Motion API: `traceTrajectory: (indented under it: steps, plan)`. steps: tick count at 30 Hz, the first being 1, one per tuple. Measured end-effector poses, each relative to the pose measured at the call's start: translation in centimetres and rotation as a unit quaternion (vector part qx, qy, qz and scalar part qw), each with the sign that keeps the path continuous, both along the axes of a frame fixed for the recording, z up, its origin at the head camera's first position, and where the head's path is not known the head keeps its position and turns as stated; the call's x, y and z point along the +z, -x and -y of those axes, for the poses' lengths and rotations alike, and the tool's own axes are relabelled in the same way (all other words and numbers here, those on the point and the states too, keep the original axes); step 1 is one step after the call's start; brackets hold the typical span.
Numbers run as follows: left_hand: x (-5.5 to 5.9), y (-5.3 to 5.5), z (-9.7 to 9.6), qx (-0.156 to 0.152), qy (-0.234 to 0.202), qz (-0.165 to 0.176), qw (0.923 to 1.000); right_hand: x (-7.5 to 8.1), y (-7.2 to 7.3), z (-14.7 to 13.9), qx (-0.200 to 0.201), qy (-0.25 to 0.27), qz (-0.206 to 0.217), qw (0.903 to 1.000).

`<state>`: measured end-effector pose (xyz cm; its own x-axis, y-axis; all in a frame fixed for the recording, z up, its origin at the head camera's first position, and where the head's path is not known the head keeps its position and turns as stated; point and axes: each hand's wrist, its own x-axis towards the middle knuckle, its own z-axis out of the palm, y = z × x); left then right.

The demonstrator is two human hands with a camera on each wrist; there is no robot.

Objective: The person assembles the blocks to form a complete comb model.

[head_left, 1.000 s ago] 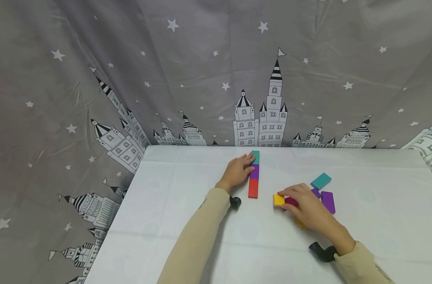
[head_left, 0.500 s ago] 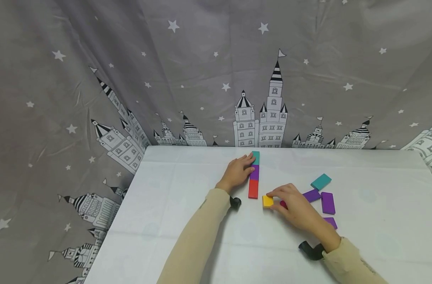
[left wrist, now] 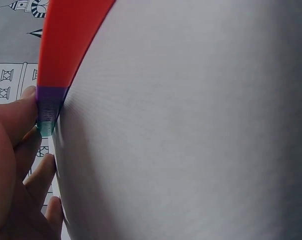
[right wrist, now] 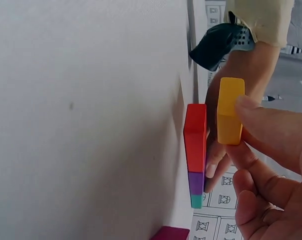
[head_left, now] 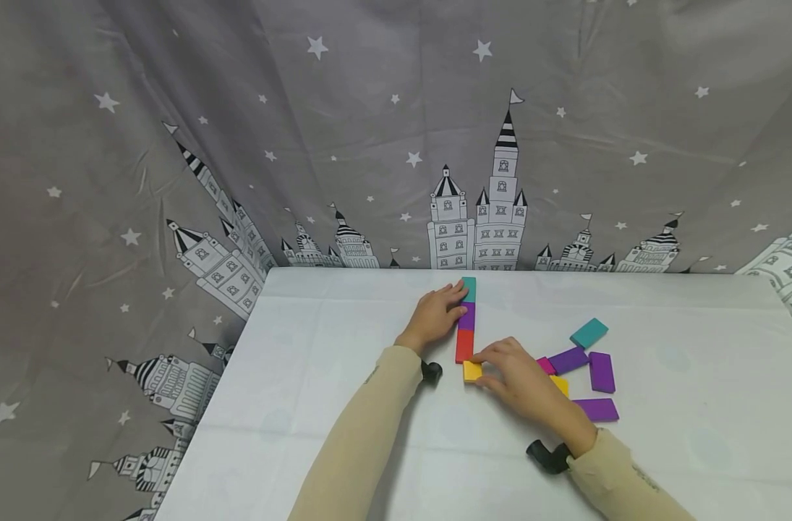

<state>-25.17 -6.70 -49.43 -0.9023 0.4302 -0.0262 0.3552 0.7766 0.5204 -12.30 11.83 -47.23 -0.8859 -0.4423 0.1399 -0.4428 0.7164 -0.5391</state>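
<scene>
A column of flat rectangular blocks lies on the white table: a teal block point(head_left: 469, 289) at the far end, a purple block point(head_left: 466, 316) in the middle, a red block point(head_left: 464, 346) nearest. Along the column's left side rests my left hand point(head_left: 433, 315), fingers extended, its thumb at the purple block in the left wrist view. My right hand point(head_left: 524, 383) pinches a yellow block point(right wrist: 230, 110) between thumb and fingers. In the head view that block is just below the red block's near end; in the right wrist view it appears raised off the table.
Right of the column lie loose blocks: another teal one point(head_left: 589, 333), several purple ones point(head_left: 602, 372), a magenta block point(head_left: 545, 365) and a second yellow block point(head_left: 560, 386), both partly behind the right hand. A grey castle-print curtain point(head_left: 369, 130) hangs behind the table point(head_left: 324, 325).
The right hand has carried the yellow block left, from beside the loose pile to the red block's near end, uncovering more loose blocks. The left hand has stayed still.
</scene>
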Motion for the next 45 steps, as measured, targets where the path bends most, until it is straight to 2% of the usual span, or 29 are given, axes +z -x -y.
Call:
traceTrajectory:
  steps: [11,23,32,45]
  plan:
    - [0.1,0.0,0.0,-0.004,0.0,-0.005,1.0,-0.5,0.2,0.8,0.012,-0.005,0.005,0.9999]
    - [-0.1,0.0,-0.1,-0.003,0.0,-0.002,1.0,-0.8,0.4,1.6,0.02,-0.04,-0.006,0.999]
    - [-0.1,0.1,0.0,-0.005,0.004,-0.006,1.0,-0.7,0.4,2.0,-0.01,-0.045,0.011,0.9989]
    - [-0.1,0.1,0.0,-0.003,0.003,-0.002,1.0,-0.9,0.6,2.0,-0.011,-0.039,0.001,0.9992]
